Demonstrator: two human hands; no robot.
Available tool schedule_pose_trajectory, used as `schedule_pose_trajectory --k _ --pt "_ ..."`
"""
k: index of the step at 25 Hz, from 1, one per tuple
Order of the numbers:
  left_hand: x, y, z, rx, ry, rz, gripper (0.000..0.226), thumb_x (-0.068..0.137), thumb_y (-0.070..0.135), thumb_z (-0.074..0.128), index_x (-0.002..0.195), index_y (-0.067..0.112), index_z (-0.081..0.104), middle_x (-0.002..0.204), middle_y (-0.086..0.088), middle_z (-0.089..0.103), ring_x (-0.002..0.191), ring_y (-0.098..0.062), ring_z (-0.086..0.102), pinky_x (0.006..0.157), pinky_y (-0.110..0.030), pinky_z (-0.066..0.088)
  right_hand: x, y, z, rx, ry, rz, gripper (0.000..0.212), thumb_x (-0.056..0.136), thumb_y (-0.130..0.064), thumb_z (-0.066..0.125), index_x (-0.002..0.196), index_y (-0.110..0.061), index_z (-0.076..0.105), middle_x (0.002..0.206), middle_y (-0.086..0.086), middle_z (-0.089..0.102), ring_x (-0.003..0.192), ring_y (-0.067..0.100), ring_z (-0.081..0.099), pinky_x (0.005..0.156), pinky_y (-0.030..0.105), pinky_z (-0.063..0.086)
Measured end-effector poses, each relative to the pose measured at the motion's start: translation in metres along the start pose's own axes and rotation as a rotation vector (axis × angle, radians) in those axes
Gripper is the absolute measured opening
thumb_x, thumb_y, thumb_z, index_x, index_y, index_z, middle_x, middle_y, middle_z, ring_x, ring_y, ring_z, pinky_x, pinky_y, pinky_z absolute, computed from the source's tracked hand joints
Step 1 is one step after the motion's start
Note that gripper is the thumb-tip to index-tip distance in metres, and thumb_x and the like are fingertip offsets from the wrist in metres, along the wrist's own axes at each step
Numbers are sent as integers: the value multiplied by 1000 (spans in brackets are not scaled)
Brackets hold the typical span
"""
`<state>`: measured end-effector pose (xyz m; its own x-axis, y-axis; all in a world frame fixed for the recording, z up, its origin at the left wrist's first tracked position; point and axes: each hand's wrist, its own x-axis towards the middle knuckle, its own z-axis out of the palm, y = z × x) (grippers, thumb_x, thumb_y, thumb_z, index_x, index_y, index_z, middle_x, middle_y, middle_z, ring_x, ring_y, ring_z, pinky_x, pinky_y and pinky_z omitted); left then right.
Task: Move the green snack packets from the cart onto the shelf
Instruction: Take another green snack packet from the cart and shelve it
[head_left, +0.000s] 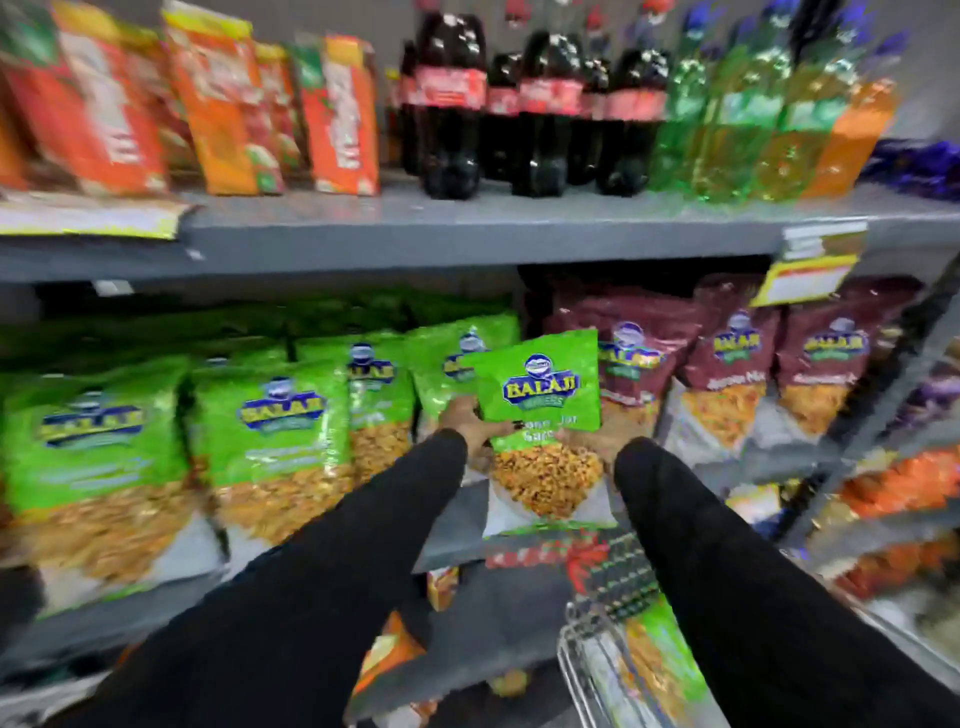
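Note:
A green snack packet (540, 410) stands upright at the front edge of the middle shelf (452, 545), held between both hands. My left hand (470, 423) grips its left side and my right hand (615, 436) holds its right side, mostly hidden behind the packet. To the left, several matching green packets (270, 431) stand in a row on the same shelf. The wire cart (587, 670) is at the bottom right with another green packet (660, 654) inside it. Black sleeves cover both arms.
Maroon snack packets (737, 364) fill the shelf right of the held one. The upper shelf (467, 228) carries orange packets, dark cola bottles (452, 104) and green bottles. A side rack with orange packets (904, 483) stands at the right.

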<state>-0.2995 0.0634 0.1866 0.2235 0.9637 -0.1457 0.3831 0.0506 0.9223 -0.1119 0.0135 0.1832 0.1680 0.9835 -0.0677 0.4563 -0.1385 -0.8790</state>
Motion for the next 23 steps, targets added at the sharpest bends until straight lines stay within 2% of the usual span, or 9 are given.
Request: schedule_pose_trajectory --k 1,3,5,7,9,13,16,21,23 --pt "-2 -2 -24 6 49 -34 24 72 10 78 76 12 55 90 -15 59 82 -18 65 75 -48 60 9 -13 17 -5 -28 -25 64 68 -34 77 120 -2 58 112 11 65 90 2 62 70 -1 44" --pt "0 -14 -60 60 140 -50 38 71 13 79 101 1 60 109 -18 64 103 -28 62 88 -48 55 26 -31 50 41 -93 -14 49 75 -11 73 119 5 57 118 24 63 95 10 65 83 13 47" --pt "-5 -23 -82 109 203 -57 51 72 14 79 115 -3 57 117 -20 64 104 -28 61 90 -45 52 34 -41 78 34 -122 -9 68 62 -26 83 117 5 58 121 27 61 111 28 61 94 31 46" --pt "-10 -31 -91 143 229 -103 53 74 16 77 118 -3 54 117 -15 61 102 -25 58 94 -44 49 40 -40 97 29 -142 -4 82 54 -35 86 118 5 56 123 24 60 112 26 58 88 24 49" --pt "-13 -35 -90 239 240 -114 53 76 22 75 119 3 52 114 -13 54 106 -24 53 99 -40 45 43 -36 106 35 -123 16 66 67 -19 81 121 5 53 125 20 58 115 22 55 84 19 45" --pt "-13 -36 -84 262 267 -138 71 79 26 72 135 -3 39 139 -19 48 128 -31 46 108 -39 38 51 -26 106 20 -140 0 104 43 -50 86 126 0 49 134 14 54 123 24 51 109 40 39" --pt "-13 -36 -82 257 265 -154 74 78 26 72 136 -4 38 141 -20 47 129 -33 45 109 -40 39 51 -27 104 32 -150 -20 66 65 -18 81 122 -1 53 126 14 60 118 26 56 106 39 41" --pt "-20 -34 -79 175 305 -132 79 79 21 72 142 -1 28 146 -18 40 133 -31 40 111 -40 36 45 -34 100 47 -124 12 87 72 -23 76 141 -1 28 144 16 40 133 31 39 109 42 37" --pt "-27 -27 -71 81 398 -59 83 79 13 72 143 1 21 148 -18 34 135 -30 37 111 -38 33 44 -31 95 138 -123 55 77 77 -18 72 140 -2 29 126 15 46 119 32 48 92 41 46"
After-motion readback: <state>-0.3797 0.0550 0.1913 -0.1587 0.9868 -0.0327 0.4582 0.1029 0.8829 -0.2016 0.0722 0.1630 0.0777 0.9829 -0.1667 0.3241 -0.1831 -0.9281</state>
